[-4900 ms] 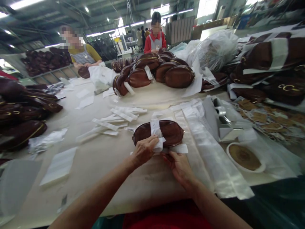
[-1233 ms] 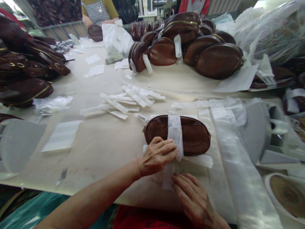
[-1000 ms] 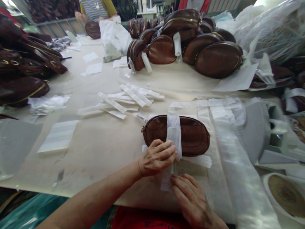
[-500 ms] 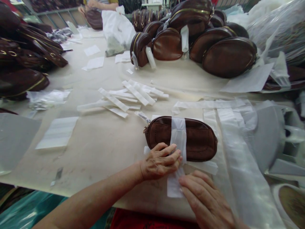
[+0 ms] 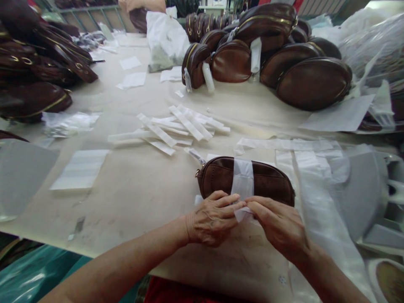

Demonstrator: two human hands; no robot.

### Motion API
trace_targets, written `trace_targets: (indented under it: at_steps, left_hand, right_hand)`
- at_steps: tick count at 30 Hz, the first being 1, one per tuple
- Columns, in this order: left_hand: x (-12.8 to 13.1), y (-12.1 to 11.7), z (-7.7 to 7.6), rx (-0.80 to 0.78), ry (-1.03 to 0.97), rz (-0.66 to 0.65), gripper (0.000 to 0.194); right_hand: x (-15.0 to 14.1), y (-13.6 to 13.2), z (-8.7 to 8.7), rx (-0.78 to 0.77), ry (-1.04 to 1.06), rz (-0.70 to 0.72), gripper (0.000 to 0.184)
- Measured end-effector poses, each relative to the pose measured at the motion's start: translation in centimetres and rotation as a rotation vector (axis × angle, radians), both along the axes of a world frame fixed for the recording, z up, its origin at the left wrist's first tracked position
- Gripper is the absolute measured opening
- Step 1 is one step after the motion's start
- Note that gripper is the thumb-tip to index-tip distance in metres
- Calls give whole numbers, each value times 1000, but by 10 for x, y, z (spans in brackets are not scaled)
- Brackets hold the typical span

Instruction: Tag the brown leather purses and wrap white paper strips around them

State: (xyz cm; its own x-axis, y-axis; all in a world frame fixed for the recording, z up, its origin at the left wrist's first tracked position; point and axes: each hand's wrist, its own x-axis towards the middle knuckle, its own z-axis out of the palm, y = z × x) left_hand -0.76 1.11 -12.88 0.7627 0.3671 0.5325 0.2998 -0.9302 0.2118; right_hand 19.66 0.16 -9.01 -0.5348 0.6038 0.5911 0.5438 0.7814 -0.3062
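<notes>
A dark brown oval zip bag (image 5: 217, 176) lies on the table, with a gold ring and a wrapped zip pull at its left end. A white paper strip (image 5: 243, 170) runs around its middle. My left hand (image 5: 214, 219) holds the strip down at the bag's near edge, fingers close together and thumb hidden. Just right of those fingertips, my right hand (image 5: 277, 223) pinches the strip's loose end, which is folded up against the bag. The right hand covers part of the bag's near right side.
Loose white strips (image 5: 186, 126) lie beyond the bag. A stack of brown bags (image 5: 312, 82) stands at the back right, another pile (image 5: 34, 97) at the left. Long translucent sheets (image 5: 318, 202) and a grey plastic object (image 5: 362, 189) lie to the right. Another person's arm (image 5: 142, 5) shows far back.
My right hand has moved up to the bag, bringing the strip's loose end from the table to the left fingertips. The view has shifted slightly, moving everything a little right.
</notes>
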Motion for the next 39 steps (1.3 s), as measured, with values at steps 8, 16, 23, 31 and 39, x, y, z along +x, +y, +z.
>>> trace_targets:
  at_steps: [8,16,23,31,39]
  left_hand:
    - [8,-2,9,-73,-156,48,20]
    - [9,-3,1,-27,-209,93,18]
    - [12,-1,-1,10,-272,73,10]
    - [14,-3,-4,12,-270,97,11]
    - [15,-4,1,5,-234,163,23]
  right_hand:
    - [-4,6,-9,-138,80,-116,19]
    - [-15,7,-14,-233,86,-315,17]
    - [-23,5,-18,-215,43,-409,16]
    - [-31,2,-23,-142,-38,-541,22]
    - [-36,1,-24,-148,-100,-671,35]
